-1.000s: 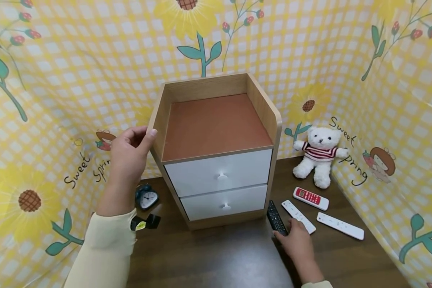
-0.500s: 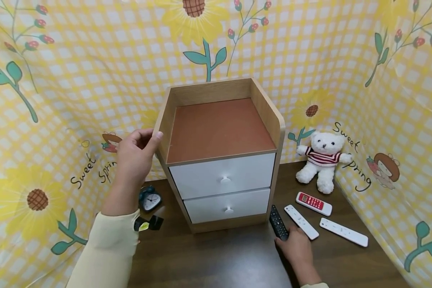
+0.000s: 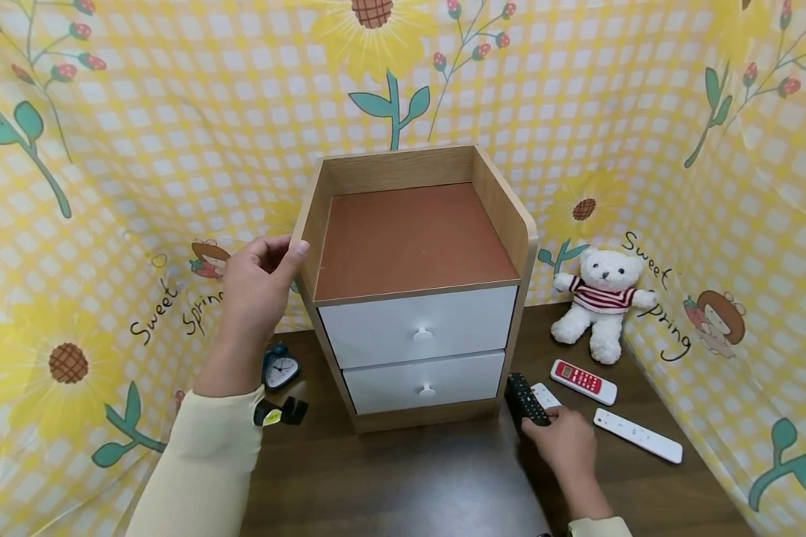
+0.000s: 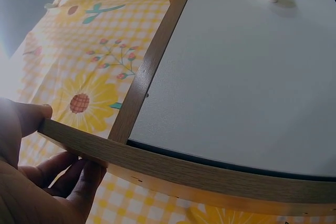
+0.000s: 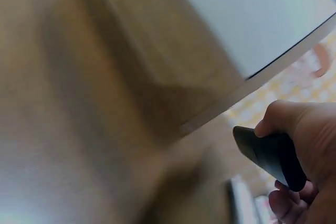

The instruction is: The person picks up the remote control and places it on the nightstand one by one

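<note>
My left hand [image 3: 258, 287] grips the top edge of the left side panel of a small wooden cabinet [image 3: 423, 231], thumb on the inner face and fingers outside, as the left wrist view also shows. The cabinet has two white drawers, the upper drawer [image 3: 376, 332] and the lower drawer [image 3: 383, 388], both closed. With thumb and fingers my right hand [image 3: 567, 444] holds a black remote control [image 3: 525, 397] by its near end, to the right of the cabinet. In the right wrist view the remote [image 5: 270, 153] is tilted and raised off the tabletop.
A white remote [image 3: 544, 395] is partly hidden behind the black one. Right of it lie a red-and-white remote [image 3: 583, 381] and another white remote [image 3: 638, 435]. A white teddy bear [image 3: 602, 298] sits against the back cloth. An alarm clock [image 3: 282, 367] stands left of the cabinet.
My right hand has lifted the black remote from the table and shifted slightly, so it now covers part of the white remote. The left hand keeps its grip on the cabinet panel.
</note>
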A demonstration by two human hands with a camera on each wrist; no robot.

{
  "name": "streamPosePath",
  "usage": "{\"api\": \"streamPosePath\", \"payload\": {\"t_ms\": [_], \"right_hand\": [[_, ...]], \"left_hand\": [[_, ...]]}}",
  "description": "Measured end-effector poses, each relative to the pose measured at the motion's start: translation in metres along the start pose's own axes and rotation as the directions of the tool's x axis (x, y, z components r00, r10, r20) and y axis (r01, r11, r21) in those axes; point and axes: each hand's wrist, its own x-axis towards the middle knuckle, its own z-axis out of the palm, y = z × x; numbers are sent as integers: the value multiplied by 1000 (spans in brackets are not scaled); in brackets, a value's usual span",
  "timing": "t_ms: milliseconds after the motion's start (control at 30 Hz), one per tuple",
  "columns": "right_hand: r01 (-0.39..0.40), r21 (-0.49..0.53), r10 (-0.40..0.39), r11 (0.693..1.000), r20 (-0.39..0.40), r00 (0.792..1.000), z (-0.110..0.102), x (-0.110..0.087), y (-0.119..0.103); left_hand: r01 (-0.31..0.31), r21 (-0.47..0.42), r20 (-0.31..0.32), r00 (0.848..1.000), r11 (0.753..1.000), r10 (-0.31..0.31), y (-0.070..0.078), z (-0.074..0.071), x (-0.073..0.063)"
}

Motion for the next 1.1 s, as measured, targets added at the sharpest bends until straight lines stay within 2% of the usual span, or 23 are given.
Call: {"api": "streamPosePath", "payload": {"t_ms": [200, 333, 500, 700, 800, 900, 1100], "right_hand": [[-8, 75, 14, 997, -75, 997, -55, 18, -36], [12, 62, -4, 998, -134, 991, -104, 33, -69], [47, 57, -37, 997, -163, 986, -164, 50, -112], [47, 91, -28, 995, -201, 979, -224, 60, -165], [47, 97, -23, 994, -230, 973, -245, 62, -188], [69, 94, -46, 993, -227, 973, -261, 62, -209], [178, 63, -159, 982, -228, 961, -266, 56, -252]], "left_hand": [[-15, -11, -6, 1000, 1000, 15, 2, 0, 1], [-25, -17, -17, 1000, 1000, 25, 2, 1, 1], [-37, -26, -20, 999, 999, 37, -1, 1, 1], [-17, -19, -14, 1000, 1000, 17, -2, 0, 0], [-6, -12, -5, 1000, 1000, 6, -2, -1, 0], [-1, -10, -1, 1000, 1000, 1, 0, -1, 0], [-3, -11, -8, 1000, 1000, 3, 0, 0, -1]]}}
